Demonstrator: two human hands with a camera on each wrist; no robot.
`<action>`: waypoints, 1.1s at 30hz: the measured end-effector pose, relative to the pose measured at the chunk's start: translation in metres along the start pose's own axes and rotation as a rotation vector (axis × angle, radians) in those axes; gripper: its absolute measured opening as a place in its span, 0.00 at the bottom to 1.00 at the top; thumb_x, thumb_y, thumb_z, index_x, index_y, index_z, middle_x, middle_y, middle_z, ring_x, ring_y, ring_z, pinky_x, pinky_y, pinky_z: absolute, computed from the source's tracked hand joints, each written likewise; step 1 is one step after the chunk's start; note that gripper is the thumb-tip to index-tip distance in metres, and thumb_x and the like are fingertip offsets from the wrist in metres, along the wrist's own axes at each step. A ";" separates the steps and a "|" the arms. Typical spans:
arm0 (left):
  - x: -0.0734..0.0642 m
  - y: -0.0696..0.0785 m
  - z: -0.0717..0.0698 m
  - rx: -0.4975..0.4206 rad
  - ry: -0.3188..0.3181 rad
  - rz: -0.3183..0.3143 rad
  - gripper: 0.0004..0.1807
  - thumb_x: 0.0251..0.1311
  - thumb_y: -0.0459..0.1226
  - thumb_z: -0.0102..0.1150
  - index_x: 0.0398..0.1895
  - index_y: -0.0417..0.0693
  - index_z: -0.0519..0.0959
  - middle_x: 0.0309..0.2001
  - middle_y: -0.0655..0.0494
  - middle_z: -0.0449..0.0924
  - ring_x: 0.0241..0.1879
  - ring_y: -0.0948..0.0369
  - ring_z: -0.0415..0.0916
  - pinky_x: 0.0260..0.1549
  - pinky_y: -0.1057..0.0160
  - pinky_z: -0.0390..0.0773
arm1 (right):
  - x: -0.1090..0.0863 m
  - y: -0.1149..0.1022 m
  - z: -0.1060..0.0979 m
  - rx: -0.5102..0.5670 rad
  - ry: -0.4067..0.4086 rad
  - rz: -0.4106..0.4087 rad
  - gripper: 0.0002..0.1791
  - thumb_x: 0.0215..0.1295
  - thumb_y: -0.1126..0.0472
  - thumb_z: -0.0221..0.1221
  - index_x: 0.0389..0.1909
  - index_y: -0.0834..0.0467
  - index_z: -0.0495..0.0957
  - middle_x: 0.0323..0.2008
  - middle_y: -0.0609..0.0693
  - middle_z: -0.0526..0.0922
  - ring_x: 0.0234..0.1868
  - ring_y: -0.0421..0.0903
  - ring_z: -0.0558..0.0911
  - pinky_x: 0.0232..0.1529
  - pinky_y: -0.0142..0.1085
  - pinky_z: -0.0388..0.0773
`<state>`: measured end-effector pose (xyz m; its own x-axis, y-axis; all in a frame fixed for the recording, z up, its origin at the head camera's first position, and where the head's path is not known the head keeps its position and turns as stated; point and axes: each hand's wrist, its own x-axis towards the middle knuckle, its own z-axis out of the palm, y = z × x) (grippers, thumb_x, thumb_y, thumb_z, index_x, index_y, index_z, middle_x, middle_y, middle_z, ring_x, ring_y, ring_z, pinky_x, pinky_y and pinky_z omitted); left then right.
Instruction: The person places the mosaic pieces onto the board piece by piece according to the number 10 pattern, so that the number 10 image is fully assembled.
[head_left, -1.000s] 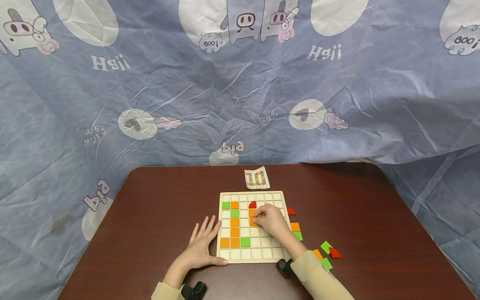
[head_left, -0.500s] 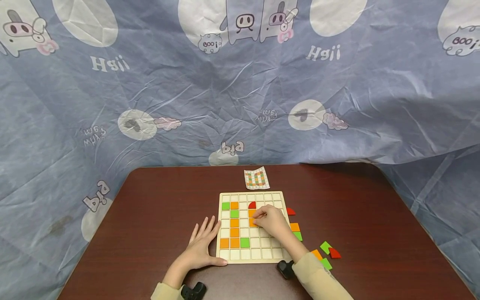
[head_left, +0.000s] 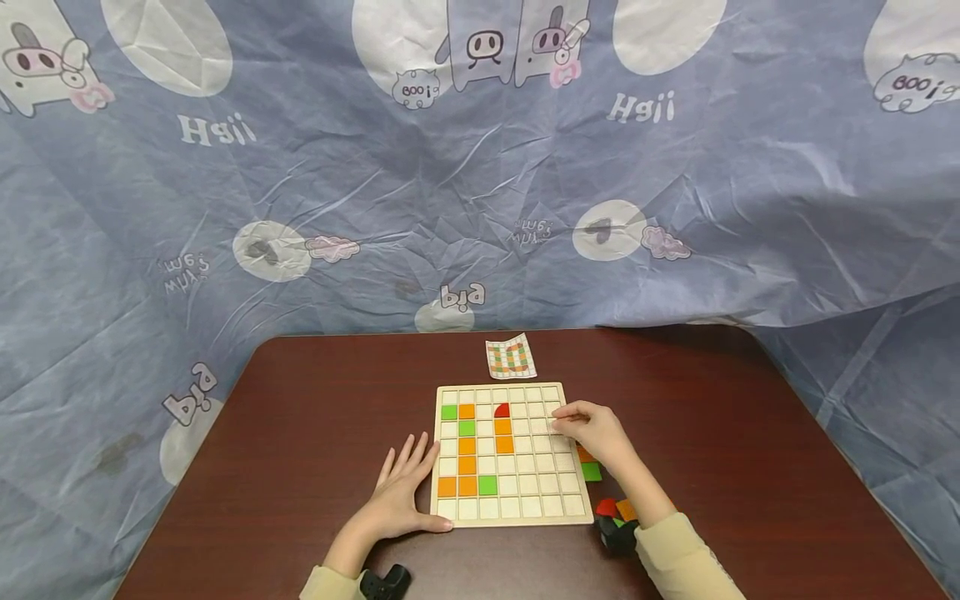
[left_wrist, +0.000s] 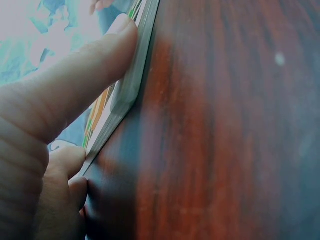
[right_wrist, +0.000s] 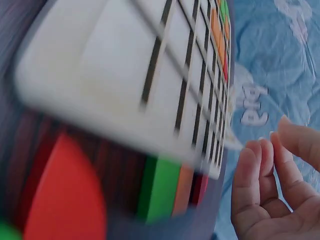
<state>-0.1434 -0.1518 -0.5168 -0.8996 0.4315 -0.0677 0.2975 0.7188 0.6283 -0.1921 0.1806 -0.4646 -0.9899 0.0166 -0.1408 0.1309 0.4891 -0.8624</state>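
My left hand (head_left: 399,498) lies with spread, straight fingers at the left side of a pale wooden grid board (head_left: 525,507). Its thumb (left_wrist: 85,85) touches the front edge, as the left wrist view shows. Over the board's right edge is my right hand (head_left: 594,429), fingers loosely bent. In the right wrist view that hand (right_wrist: 280,185) has nothing between its fingertips. Set in the grid are orange square tiles (head_left: 467,465), green square tiles (head_left: 487,485) and a red quarter-round tile (head_left: 502,411). Two orange tiles sit directly below the red one.
Behind the board lies a small pattern card (head_left: 511,357). Loose tiles lie to the right: a green one (head_left: 591,472), an orange one (head_left: 585,455), and a cluster with a red tile (head_left: 606,507), partly hidden by the right wrist camera (head_left: 617,535). A patterned blue cloth (head_left: 420,192) hangs behind the table.
My right hand has left the two orange tiles below the red one and moved right to the board's edge. The left hand keeps its place.
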 end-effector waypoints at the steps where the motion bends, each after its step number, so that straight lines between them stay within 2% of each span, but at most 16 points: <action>1: 0.000 0.000 0.000 0.001 -0.001 -0.001 0.65 0.39 0.58 0.77 0.78 0.45 0.51 0.80 0.43 0.40 0.79 0.42 0.32 0.72 0.36 0.31 | 0.000 0.004 -0.005 0.003 -0.004 0.002 0.13 0.63 0.61 0.65 0.45 0.63 0.83 0.38 0.55 0.87 0.37 0.48 0.83 0.37 0.37 0.80; 7: 0.001 -0.001 0.000 0.001 -0.005 -0.007 0.65 0.40 0.58 0.76 0.78 0.45 0.51 0.80 0.43 0.40 0.79 0.43 0.32 0.72 0.36 0.31 | -0.006 0.023 -0.025 -0.028 -0.021 0.029 0.14 0.63 0.59 0.65 0.45 0.63 0.83 0.39 0.53 0.87 0.39 0.47 0.83 0.42 0.38 0.79; 16: 0.001 0.000 0.000 -0.008 -0.009 -0.006 0.65 0.40 0.58 0.76 0.79 0.46 0.51 0.80 0.43 0.40 0.79 0.42 0.32 0.72 0.36 0.30 | -0.014 0.040 -0.039 -0.022 -0.083 0.044 0.17 0.62 0.58 0.66 0.48 0.64 0.81 0.42 0.54 0.87 0.40 0.46 0.85 0.49 0.44 0.81; 24: 0.001 0.001 -0.001 -0.003 -0.008 -0.003 0.65 0.40 0.57 0.77 0.78 0.45 0.51 0.80 0.43 0.40 0.79 0.42 0.32 0.72 0.37 0.31 | -0.016 0.047 -0.039 -0.145 -0.109 0.009 0.17 0.57 0.58 0.70 0.47 0.59 0.83 0.46 0.54 0.84 0.45 0.47 0.80 0.43 0.36 0.79; 33: -0.001 0.001 -0.001 -0.009 -0.011 0.003 0.65 0.40 0.58 0.77 0.78 0.44 0.51 0.79 0.42 0.40 0.79 0.42 0.32 0.72 0.35 0.30 | -0.016 0.048 -0.036 -0.194 -0.131 -0.032 0.18 0.54 0.60 0.72 0.47 0.58 0.83 0.46 0.55 0.82 0.47 0.50 0.78 0.47 0.42 0.79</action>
<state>-0.1430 -0.1520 -0.5152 -0.8954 0.4391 -0.0743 0.2969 0.7130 0.6352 -0.1717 0.2355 -0.4860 -0.9762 -0.1084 -0.1878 0.0743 0.6464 -0.7594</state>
